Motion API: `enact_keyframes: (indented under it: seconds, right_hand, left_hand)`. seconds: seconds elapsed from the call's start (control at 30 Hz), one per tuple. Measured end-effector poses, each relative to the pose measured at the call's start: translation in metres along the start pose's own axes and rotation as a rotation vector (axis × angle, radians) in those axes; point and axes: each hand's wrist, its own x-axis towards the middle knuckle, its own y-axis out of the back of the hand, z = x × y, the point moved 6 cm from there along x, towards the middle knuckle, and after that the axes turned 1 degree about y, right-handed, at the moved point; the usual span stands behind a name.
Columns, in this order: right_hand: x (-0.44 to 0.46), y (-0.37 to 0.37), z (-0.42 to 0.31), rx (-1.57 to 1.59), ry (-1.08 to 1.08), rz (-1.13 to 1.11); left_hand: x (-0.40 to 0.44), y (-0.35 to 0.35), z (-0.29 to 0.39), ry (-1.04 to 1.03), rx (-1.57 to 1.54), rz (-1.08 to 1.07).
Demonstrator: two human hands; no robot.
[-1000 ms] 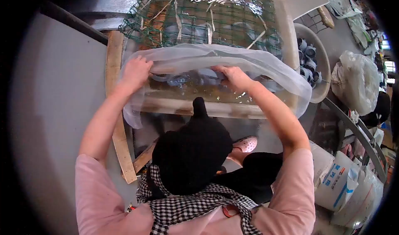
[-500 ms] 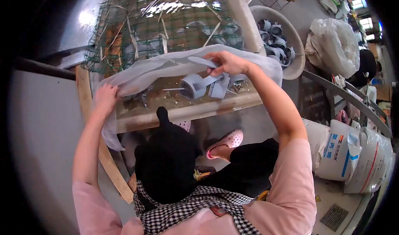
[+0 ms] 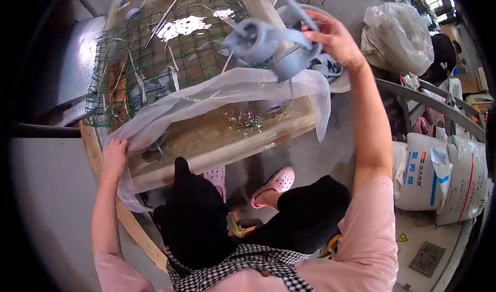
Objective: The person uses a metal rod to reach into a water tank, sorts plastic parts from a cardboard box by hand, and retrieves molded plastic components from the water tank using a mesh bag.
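My right hand (image 3: 333, 40) is raised over the right side of a water-filled trough, its fingers closed on a cluster of grey-blue moulded plastic parts (image 3: 292, 63). The cluster has ring-shaped pieces and is partly blurred. At the near left corner my left hand (image 3: 114, 155) pinches the edge of a thin white mesh cloth (image 3: 217, 93). This cloth stretches across the trough in a bunched band, with its right end hanging over the rim (image 3: 248, 155). Shallow brownish water shows between cloth and rim. Green netting (image 3: 160, 67) covers the water beyond, with grey parts beneath it.
A round tub (image 3: 341, 85) holding several grey parts stands on the floor behind my right hand. To the right are a big clear plastic bag (image 3: 398, 39), a curved metal rail (image 3: 429, 106) and printed white sacks (image 3: 418, 173). A wooden plank (image 3: 139, 232) runs along the left.
My right hand has lifted the grey plastic parts from the water and carried them up and right, towards the round tub. My left hand still grips the cloth. The camera view has shifted.
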Motion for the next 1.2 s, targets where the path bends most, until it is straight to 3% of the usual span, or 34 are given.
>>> enact_keyframes:
  seconds: [0.03,0.13,0.17,0.2,0.23,0.3,0.37,0.47,0.5,0.53,0.57,0.6,0.63,0.7,0.73,0.77,0.8,0.83,0.87,0.9,1.03,1.1,1.2]
  right_hand:
    - [0.001,0.016,-0.005,-0.071,0.082,0.066]
    - [0.012,0.082,0.006,-0.396,0.065,0.299]
    - [0.020,0.103,0.018,-0.498,-0.076,0.371]
    - [0.039,0.133,0.041,-0.601,-0.037,0.372]
    - [0.047,0.149,0.047,-1.028,0.108,0.472]
    - [0.040,0.082,0.017,-1.559,0.283,0.638]
    - [0.037,-0.012,0.003,-1.150,0.573,0.384]
    - [0.006,-0.208,0.020,-0.604,0.263,-0.332]
    - [-0.017,-0.266,0.032,-0.505,0.139,-0.545]
    - [-0.030,-0.319,0.036,-0.643,0.161,-0.780]
    - [-0.040,-0.368,0.067,-0.679,0.432,-0.869]
    - [-0.048,-0.409,0.091,-0.824,0.479,-0.907]
    - [-0.049,-0.442,0.101,-0.662,0.422,-0.907]
    - [-0.046,-0.506,0.147,-0.712,0.502,-0.818]
    - [-0.038,-0.518,0.149,-0.650,0.450,-0.747]
    - [-0.024,-0.530,0.163,-0.328,0.353,-0.467]
    - [-0.027,-0.541,0.170,-0.532,0.682,-0.300]
    - [-0.020,-0.517,0.137,-0.131,0.130,-0.543]
    - [-0.012,-0.525,0.150,-0.111,0.356,-0.215]
    - [-0.010,-0.520,0.151,-0.135,0.349,-0.193]
    - [-0.016,-0.495,0.148,-0.296,0.148,-0.340]
    - [-0.041,-0.486,0.147,-0.984,0.457,-0.895]
    - [-0.058,-0.422,0.130,-0.837,0.348,-0.771]
  left_hand:
    - [0.000,0.002,0.002,0.001,-0.004,-0.017]
    - [-0.002,0.020,0.015,0.006,0.009,0.029]
    - [-0.003,0.021,0.017,-0.006,0.004,0.021]
    - [-0.003,0.021,0.014,-0.002,0.009,0.006]
    - [-0.001,0.019,0.011,0.011,0.014,-0.032]
    - [-0.003,0.021,0.008,-0.002,0.030,0.030]
    - [-0.003,0.012,0.000,-0.002,0.009,0.022]
    - [-0.009,0.015,-0.003,0.007,-0.003,0.050]
    - [-0.011,0.014,-0.003,0.007,-0.004,0.053]
    - [-0.009,0.013,-0.004,0.013,0.008,0.019]
    - [-0.008,0.012,-0.007,0.016,0.021,0.007]
    - [-0.013,0.011,-0.010,0.011,0.022,0.022]
    - [-0.018,0.007,-0.013,0.037,0.045,-0.011]
    - [-0.016,0.001,-0.013,0.017,0.044,0.069]
    - [-0.017,-0.006,-0.014,-0.034,0.011,0.159]
    - [-0.014,-0.005,-0.015,0.026,-0.017,0.096]
    - [-0.014,-0.004,-0.015,0.086,-0.044,0.021]
    - [-0.016,0.000,-0.012,0.078,-0.064,0.019]
    - [-0.015,0.007,-0.009,0.076,-0.079,0.016]
    - [-0.014,0.014,-0.006,0.048,-0.090,0.030]
    - [-0.016,0.011,-0.009,0.063,-0.113,0.024]
    - [-0.015,0.011,-0.007,0.064,-0.116,0.038]
    - [-0.015,0.013,-0.007,0.061,-0.114,0.047]
